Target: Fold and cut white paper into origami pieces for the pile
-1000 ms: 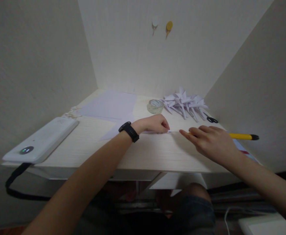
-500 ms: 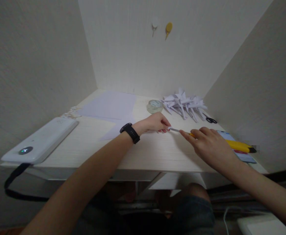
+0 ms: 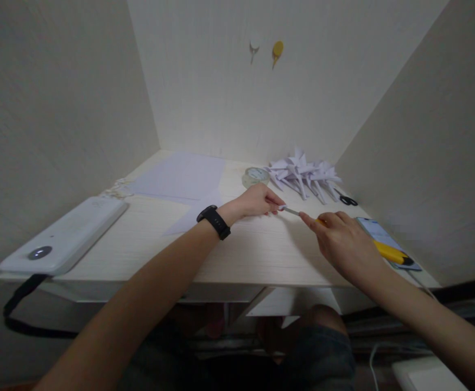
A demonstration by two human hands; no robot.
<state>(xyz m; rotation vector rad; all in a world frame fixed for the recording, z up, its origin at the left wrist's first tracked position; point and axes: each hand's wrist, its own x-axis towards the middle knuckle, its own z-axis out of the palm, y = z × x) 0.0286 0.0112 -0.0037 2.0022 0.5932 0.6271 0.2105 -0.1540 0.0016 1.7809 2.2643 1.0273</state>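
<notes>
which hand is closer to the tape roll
Left. The left hand is just on the near side of the tape roll; the right hand is farther off, toward the near right.

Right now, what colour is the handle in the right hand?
The handle is yellow with a black end; see the head view.

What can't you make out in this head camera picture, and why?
All in the head view:
Yellow cutter: its middle is hidden by the right hand.
Pale piece: mostly covered by the left hand.
Phone: screen contents too small, partly behind the cutter.
Tape roll: label print blurred.
White box: cut off by the bottom edge.
</notes>
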